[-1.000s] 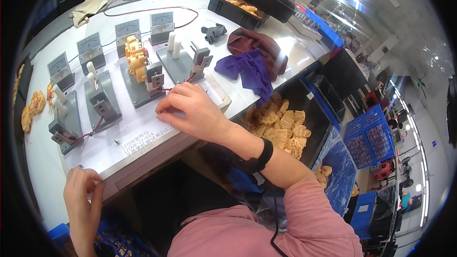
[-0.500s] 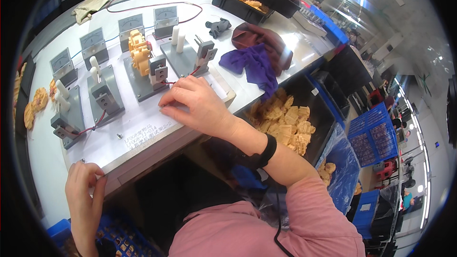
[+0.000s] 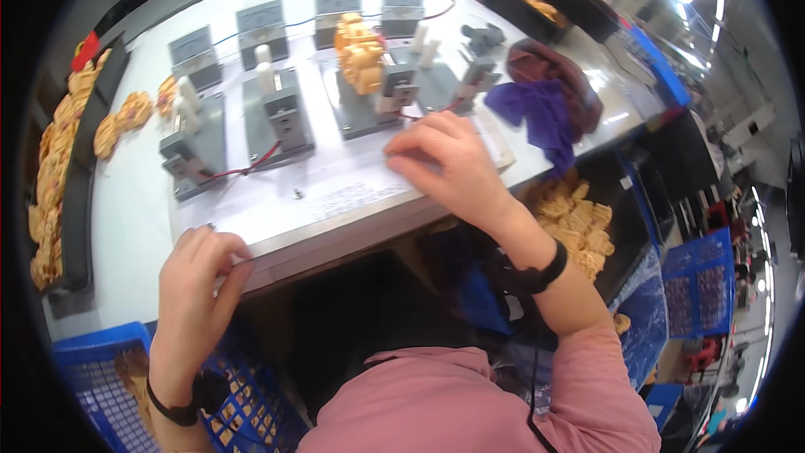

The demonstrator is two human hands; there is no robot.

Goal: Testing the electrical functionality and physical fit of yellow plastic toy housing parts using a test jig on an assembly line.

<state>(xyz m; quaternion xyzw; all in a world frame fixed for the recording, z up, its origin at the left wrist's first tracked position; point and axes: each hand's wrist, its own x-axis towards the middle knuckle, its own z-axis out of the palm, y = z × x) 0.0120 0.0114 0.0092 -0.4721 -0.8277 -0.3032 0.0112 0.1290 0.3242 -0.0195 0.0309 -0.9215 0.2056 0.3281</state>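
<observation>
My right hand [image 3: 453, 164] rests at the front edge of a white test board [image 3: 360, 193], thumb and bent fingers slightly apart with nothing seen between them. Behind it, a yellow plastic gear-like part [image 3: 360, 54] sits upright on a grey fixture [image 3: 352, 117] with a clamp block and red wires. At the board's front left corner my left hand [image 3: 199, 281] lies with fingers loosely curled and thumb apart; nothing shows in it. A grey fixture [image 3: 272, 113] with white pegs stands left of the yellow part, with another fixture [image 3: 189, 143] farther left.
Several analog meters [image 3: 260, 29] line the back. A black tray of yellow parts [image 3: 84, 193] is at left, a black bin [image 3: 625, 201] of more at right. Purple cloth [image 3: 532, 109] and a dark grey part [image 3: 482, 38] lie right. A blue basket [image 3: 101, 369] stands below left.
The whole view has shifted, so the board and both hands appear farther right. The left tray has come into sight. Both hands keep nearly the same places on the board.
</observation>
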